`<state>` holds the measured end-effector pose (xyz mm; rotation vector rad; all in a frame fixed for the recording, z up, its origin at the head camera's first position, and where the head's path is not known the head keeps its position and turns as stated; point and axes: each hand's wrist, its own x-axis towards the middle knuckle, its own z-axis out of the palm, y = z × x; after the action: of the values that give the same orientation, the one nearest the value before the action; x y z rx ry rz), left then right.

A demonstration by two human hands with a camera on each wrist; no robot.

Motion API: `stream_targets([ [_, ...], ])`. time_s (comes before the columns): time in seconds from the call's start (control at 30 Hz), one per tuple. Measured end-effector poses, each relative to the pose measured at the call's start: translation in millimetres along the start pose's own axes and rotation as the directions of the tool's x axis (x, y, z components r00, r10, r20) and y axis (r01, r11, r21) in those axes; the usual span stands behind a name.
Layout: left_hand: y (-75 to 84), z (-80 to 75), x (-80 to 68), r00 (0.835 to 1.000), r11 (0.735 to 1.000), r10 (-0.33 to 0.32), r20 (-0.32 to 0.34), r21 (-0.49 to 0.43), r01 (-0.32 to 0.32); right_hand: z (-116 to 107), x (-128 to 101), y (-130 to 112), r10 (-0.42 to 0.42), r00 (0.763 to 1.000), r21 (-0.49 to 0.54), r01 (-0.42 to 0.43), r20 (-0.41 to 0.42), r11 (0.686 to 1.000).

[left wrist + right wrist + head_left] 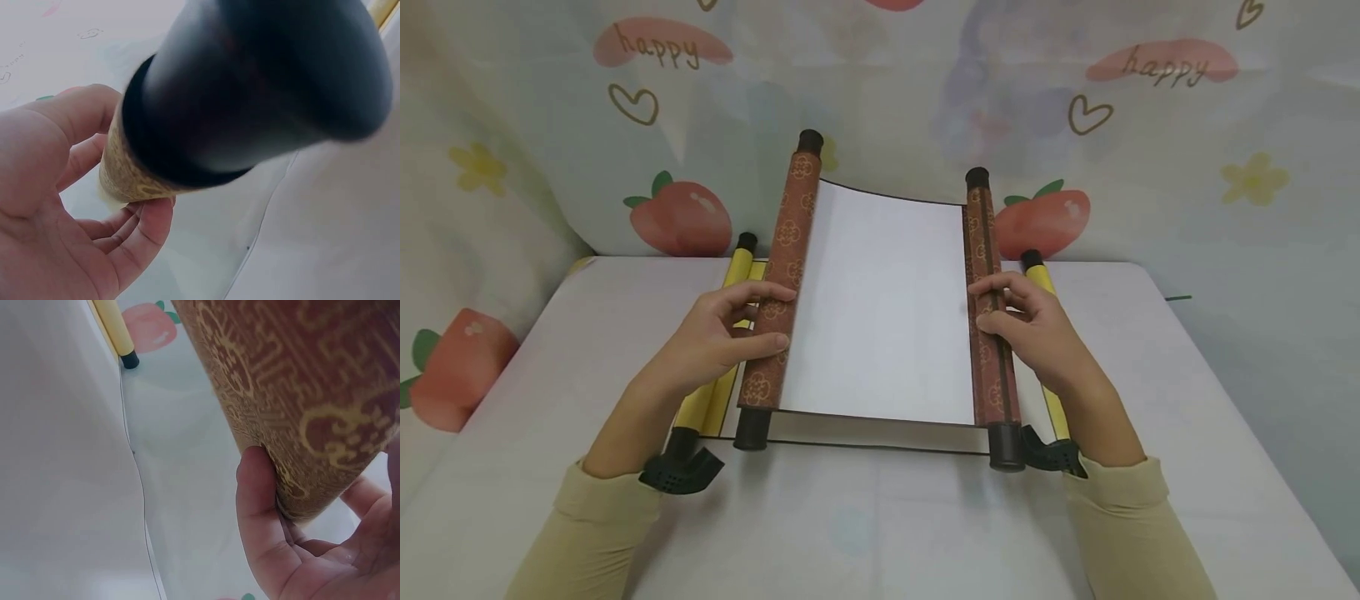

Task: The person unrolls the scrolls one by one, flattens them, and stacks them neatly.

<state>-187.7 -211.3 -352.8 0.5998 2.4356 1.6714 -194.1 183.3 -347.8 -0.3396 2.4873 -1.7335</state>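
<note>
A partly unrolled scroll (887,308) is held tilted up above the table, its blank white sheet facing me. Its left roller (786,242) and right roller (981,229) are wrapped in red-brown cloth with gold flowers and end in black knobs. My left hand (703,333) grips the left roller between thumb and fingers. Around the right roller, lower than its middle, curl the fingers of my right hand (1037,329). In the left wrist view a black knob (262,81) looms close; the right wrist view shows patterned cloth (300,394) against the fingers.
Beneath lies a second, opened scroll with a yellow left roller (741,267) and a yellow right roller (1056,412), both black-tipped. Everything is over a white-covered table (880,525). A fruit-printed cloth backdrop (880,92) hangs behind. Dark straps are at both wrists.
</note>
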Motion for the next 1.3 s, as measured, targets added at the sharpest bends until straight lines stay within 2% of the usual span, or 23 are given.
stream_targets([
  [0.77, 0.4, -2.5, -0.2, 1.000, 1.000, -0.016, -0.003, -0.007, 0.016, -7.1, -1.0, -0.4, -0.039, 0.999, -0.059, 0.039, -0.010, 0.997],
  [1.3, -6.1, -2.3, 1.9, 1.000, 1.000, -0.021, -0.003, 0.004, 0.021, -9.7, -3.1, 0.3, 0.000, 1.000, -0.080, 0.002, 0.014, 0.997],
])
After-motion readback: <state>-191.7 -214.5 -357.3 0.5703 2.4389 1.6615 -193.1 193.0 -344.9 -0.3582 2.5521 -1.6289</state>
